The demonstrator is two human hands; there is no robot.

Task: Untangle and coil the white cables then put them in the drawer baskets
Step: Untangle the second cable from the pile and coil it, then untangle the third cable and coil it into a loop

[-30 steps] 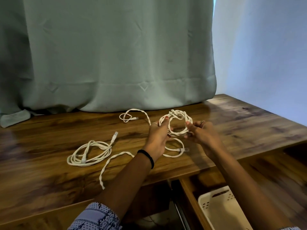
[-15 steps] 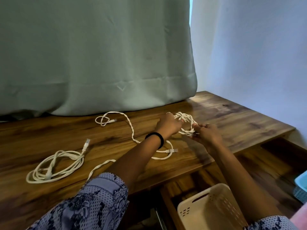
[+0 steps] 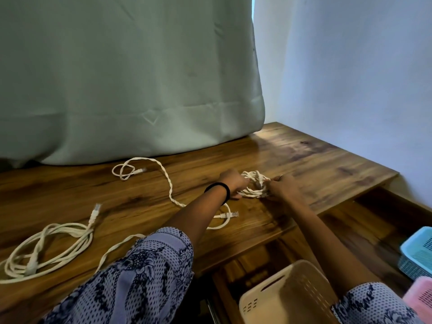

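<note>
A small coil of white cable (image 3: 255, 184) lies low on the wooden table (image 3: 315, 169). My left hand (image 3: 232, 182) grips its left side and my right hand (image 3: 284, 188) grips its right side. From this coil a twisted white strand (image 3: 167, 183) trails left to a small loop with a plug (image 3: 126, 170); another end with a plug (image 3: 230, 215) curls under my left forearm. A second loosely coiled white cable (image 3: 46, 246) lies at the left edge of the table. A cream basket (image 3: 287, 293) sits in the open drawer below.
A grey-green curtain (image 3: 128, 90) hangs along the back of the table. A pale wall stands at the right. In the open drawer (image 3: 364, 230) on the right sit a blue basket (image 3: 418, 253) and a pink basket (image 3: 420, 298).
Both hands have lowered the small coil from raised above the table down close to the tabletop. The camera has turned right, bringing the drawer baskets into view.
</note>
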